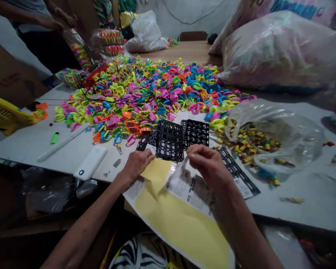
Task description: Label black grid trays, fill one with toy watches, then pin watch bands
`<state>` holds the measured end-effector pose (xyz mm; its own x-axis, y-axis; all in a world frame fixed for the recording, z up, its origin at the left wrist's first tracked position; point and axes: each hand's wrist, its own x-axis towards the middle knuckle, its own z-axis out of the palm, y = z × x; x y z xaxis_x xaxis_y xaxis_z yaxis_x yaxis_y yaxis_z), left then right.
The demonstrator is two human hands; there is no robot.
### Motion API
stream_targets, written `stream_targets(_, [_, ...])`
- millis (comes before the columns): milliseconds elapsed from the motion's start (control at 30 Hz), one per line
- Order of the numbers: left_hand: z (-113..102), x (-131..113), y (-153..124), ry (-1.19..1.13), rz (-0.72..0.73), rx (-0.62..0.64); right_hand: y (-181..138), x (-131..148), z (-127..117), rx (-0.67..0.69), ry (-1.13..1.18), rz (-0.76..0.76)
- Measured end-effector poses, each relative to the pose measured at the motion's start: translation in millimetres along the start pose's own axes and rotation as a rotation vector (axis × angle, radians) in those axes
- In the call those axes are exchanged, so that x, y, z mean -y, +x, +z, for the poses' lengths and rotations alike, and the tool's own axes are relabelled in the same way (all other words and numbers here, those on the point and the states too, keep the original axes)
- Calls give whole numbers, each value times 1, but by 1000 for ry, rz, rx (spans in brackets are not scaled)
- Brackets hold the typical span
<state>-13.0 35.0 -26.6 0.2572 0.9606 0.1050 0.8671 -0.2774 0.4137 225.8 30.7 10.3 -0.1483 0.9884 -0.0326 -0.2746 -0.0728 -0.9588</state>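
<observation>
While both hands are working at the near edge of the tabletop [30, 144], the scene is reading as follows:

Left hand [136, 164]: pressing down on the yellow backing sheet [182, 228], fingers curled narrow, pinching its top edge.
Right hand [210, 164]: pinching a printed label strip [184, 185], which is lifting off the sheet.
Backing sheet: hanging over the near edge, between the two forearms.
Black plastic grids [170, 140]: lying just beyond the hands, touching the sheet's far end.
Coloured plastic pieces [156, 89]: spreading in a heap across the middle toward the far edge.
Clear bag [280, 138]: lying open to the right, holding small yellow and red parts.
White device [90, 162]: resting near the left hand.
Co-worker's hand [65, 18]: working at the far left corner.
</observation>
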Motion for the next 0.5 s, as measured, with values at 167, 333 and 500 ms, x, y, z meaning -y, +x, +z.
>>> stream_targets(167, [2, -11, -8, 152, 300, -80, 39, -39, -7, -283, 100, 111])
stream_targets(333, [10, -30, -3, 246, 559, -237, 54, -57, -4, -226, 60, 151])
stream_targets(500, [28, -25, 11, 273, 627, -95, 62, -65, -5, -184, -192, 106])
